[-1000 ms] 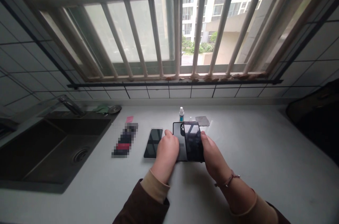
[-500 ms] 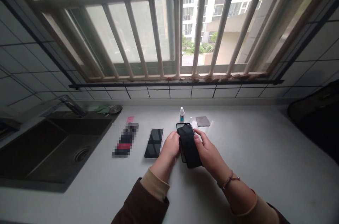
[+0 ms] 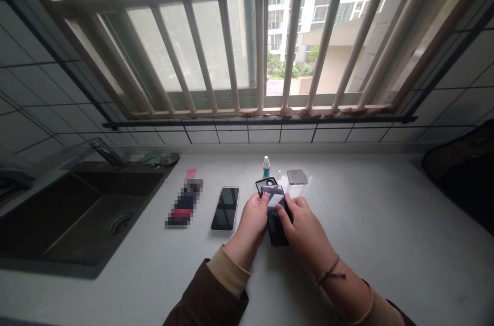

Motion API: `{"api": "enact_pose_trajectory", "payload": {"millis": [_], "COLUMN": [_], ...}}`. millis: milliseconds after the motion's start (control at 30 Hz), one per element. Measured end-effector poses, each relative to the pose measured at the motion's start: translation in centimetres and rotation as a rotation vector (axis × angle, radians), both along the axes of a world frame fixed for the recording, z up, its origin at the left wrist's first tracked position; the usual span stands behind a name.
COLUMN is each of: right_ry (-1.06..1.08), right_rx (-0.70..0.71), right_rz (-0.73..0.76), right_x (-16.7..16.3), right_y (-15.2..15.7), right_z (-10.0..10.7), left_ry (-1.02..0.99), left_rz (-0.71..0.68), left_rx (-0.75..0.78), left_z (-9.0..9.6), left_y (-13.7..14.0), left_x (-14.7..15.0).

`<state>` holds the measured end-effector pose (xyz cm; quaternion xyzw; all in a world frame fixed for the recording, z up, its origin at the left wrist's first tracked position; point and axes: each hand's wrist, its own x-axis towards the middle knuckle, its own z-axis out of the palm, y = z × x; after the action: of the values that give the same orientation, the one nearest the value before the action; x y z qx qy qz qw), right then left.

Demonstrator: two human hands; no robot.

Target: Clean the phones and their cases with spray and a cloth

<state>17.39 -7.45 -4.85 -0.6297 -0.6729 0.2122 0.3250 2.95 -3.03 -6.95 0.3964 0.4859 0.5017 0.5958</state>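
Both of my hands are closed on a dark phone point(image 3: 276, 233) over the counter, its glossy face turned up and catching the window light. My left hand point(image 3: 252, 218) grips its left edge, thumb on top. From the right, my right hand point(image 3: 306, 225) holds the other edge with its thumb lying across the screen. Behind the phone's upper end shows a black phone case point(image 3: 261, 182) with a round camera opening; its lower part is hidden, and whether my left fingers also touch it I cannot tell. Left of my hands lies another phone point(image 3: 225, 209) with a pale edge.
A small white-capped bottle point(image 3: 266, 166) and a grey square cloth point(image 3: 297, 177) stand behind my hands. A pink slip point(image 3: 191, 173) and a blurred-out item point(image 3: 184, 204) lie further left, beside the sink point(image 3: 88, 213). A dark bag-like object point(image 3: 463, 177) sits far right.
The phone has shifted against the case: its face now reflects the window, and more of the case's camera opening shows. My right thumb has moved inward onto the screen.
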Motion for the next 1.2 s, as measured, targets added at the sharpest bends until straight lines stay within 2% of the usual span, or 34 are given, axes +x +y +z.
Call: {"api": "enact_pose_trajectory", "payload": {"millis": [167,300,400,467,567,700,867,1033,1200], "right_ry": [-0.073,-0.008,0.208,0.406,0.653,0.796,0.844,0.760,0.768], "right_rx": [-0.014,0.034,0.038,-0.034,-0.129,-0.155,-0.225,-0.192,-0.193], "right_rz": [0.020,0.024,-0.029,-0.072,-0.063,-0.049,-0.045,-0.045,-0.048], "right_x": [0.0,0.3,0.7,0.8,0.8,0.6,0.6,0.7,0.7], "right_y": [-0.1,0.1,0.4,0.7,0.9,1.1,1.3,1.4,1.4], "right_z": [-0.1,0.2,0.3,0.4,0.3,0.2,-0.5,-0.7,-0.7], "left_ry": [0.091,0.117,0.080,0.025,-0.032,-0.081,0.013,0.137,0.216], "left_rz": [0.008,0.038,0.037,0.016,-0.019,-0.027,-0.020,-0.013,-0.012], "left_rx": [0.009,0.004,0.014,0.000,-0.023,-0.012,0.009,0.058,0.098], "left_z": [-0.1,0.6,1.4,1.8,2.0,1.6,1.6,1.7,1.6], "left_y": [0.0,-0.1,-0.4,-0.6,-1.0,-1.2,-1.1,-0.8,-0.7], "left_x": [-0.3,-0.4,-0.4,-0.2,0.2,0.5,0.3,0.0,-0.1]}}
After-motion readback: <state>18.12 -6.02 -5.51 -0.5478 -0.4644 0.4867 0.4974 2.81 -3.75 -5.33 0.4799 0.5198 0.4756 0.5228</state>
